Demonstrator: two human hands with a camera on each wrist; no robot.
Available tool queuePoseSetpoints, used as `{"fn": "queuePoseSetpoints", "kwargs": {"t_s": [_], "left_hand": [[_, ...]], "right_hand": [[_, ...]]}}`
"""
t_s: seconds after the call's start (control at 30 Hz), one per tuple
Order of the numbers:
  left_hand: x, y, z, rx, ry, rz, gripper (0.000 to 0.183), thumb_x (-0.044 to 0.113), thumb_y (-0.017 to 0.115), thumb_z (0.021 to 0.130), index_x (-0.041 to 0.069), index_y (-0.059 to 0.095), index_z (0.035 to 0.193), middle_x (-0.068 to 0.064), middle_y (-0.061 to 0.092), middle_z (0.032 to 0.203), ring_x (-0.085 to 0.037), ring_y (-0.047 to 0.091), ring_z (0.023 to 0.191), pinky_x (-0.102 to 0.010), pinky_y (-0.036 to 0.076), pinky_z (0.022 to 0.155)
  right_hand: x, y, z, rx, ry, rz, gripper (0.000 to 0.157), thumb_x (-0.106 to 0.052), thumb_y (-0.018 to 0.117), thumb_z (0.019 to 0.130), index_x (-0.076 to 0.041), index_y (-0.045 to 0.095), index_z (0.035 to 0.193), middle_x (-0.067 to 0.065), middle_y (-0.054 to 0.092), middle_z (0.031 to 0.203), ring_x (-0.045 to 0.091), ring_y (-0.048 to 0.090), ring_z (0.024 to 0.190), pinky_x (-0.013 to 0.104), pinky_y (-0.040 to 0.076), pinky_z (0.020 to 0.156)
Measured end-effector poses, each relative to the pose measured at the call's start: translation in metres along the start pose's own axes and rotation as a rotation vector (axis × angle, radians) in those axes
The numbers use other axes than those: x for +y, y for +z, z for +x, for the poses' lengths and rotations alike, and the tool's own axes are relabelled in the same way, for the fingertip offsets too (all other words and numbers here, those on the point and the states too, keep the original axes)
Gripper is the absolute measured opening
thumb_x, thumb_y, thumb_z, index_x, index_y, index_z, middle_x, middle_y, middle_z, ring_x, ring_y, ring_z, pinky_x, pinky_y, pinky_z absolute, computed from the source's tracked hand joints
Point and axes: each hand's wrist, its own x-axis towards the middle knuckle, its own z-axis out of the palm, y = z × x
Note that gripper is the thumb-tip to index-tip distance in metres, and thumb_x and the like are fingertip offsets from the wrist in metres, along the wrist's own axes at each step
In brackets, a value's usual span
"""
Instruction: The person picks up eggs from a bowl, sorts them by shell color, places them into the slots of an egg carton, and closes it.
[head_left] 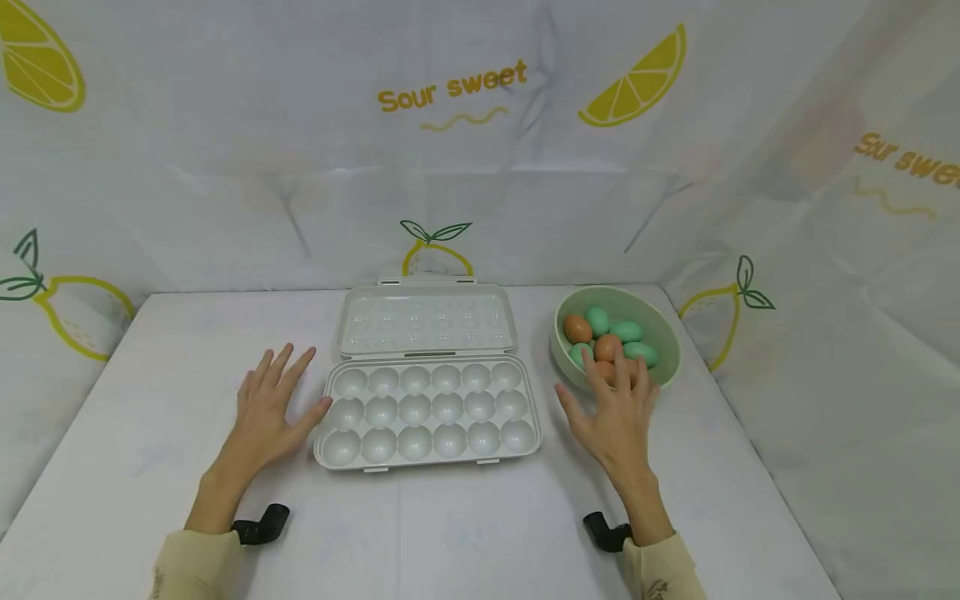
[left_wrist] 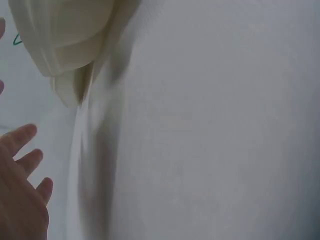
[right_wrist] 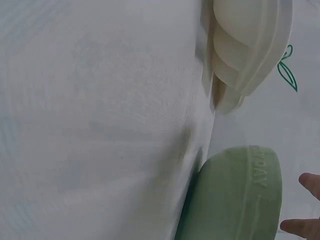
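A white plastic egg box (head_left: 427, 464) lies opened flat in the middle of the table, its rows of round cups holding nothing. To its left, my left hand (head_left: 262, 417) hovers with spread fingers, the thumb tip right at the box's left edge. On the right stands a light green bowl (head_left: 666, 337) with several brown eggs (head_left: 577, 328) and green eggs (head_left: 626, 332). My right hand (head_left: 617, 417) reaches over the bowl's near rim, fingers loosely bent above the eggs and partly hiding them. In the right wrist view, two fingertips (right_wrist: 296, 226) show beside the bowl's rim.
The egg box's lid (head_left: 427, 302) is folded back toward the rear wall. A white cloth covers the table (head_left: 450, 533). Lemon-printed curtains (head_left: 315, 125) hang behind and at the sides. Black wrist mounts (head_left: 262, 525) sit at both sleeves.
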Motion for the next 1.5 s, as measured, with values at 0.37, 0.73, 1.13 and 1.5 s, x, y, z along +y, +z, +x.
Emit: {"fn": "queuePoseSetpoints", "kwargs": {"t_s": [0.37, 0.73, 1.13, 1.5], "left_hand": [[-0.036, 0.025, 0.008, -0.178, 0.063, -0.236, 0.069, 0.024, 0.064, 0.099, 0.02, 0.033, 0.161, -0.021, 0.04, 0.162, -0.05, 0.036, 0.147, -0.071, 0.03, 0.116], [-0.042, 0.025, 0.001, -0.082, 0.161, -0.142, 0.054, 0.018, 0.069, 0.093, 0.013, 0.056, 0.146, -0.018, 0.059, 0.146, -0.046, 0.049, 0.138, -0.034, 0.026, 0.129], [-0.038, 0.031, 0.001, -0.088, 0.132, -0.116, 0.065, 0.023, 0.07, 0.093, 0.022, 0.047, 0.154, -0.02, 0.058, 0.148, -0.043, 0.051, 0.139, -0.058, 0.035, 0.118], [-0.041, 0.036, 0.004, -0.088, 0.122, -0.119, 0.066, 0.027, 0.071, 0.093, 0.024, 0.047, 0.154, -0.018, 0.058, 0.148, -0.042, 0.051, 0.139, -0.06, 0.035, 0.117]], "right_hand": [[0.013, -0.013, 0.008, 0.132, 0.096, 0.344, 0.053, -0.012, 0.078, 0.084, 0.004, 0.064, 0.133, 0.036, 0.053, 0.142, 0.06, 0.039, 0.139, 0.079, 0.026, 0.113], [0.024, -0.036, 0.04, -0.004, 0.397, 0.668, 0.056, -0.008, 0.074, 0.092, -0.008, 0.056, 0.145, 0.005, 0.055, 0.148, 0.014, 0.048, 0.138, 0.042, 0.044, 0.121], [0.045, -0.028, 0.064, -0.189, 0.341, 0.726, 0.051, -0.008, 0.074, 0.093, -0.002, 0.059, 0.141, -0.023, 0.064, 0.115, 0.002, 0.063, 0.112, 0.007, 0.054, 0.091], [0.043, -0.012, 0.087, -0.272, 0.446, 0.648, 0.061, -0.02, 0.075, 0.093, -0.002, 0.053, 0.147, 0.008, 0.064, 0.136, 0.028, 0.06, 0.129, 0.006, 0.052, 0.09]]}}
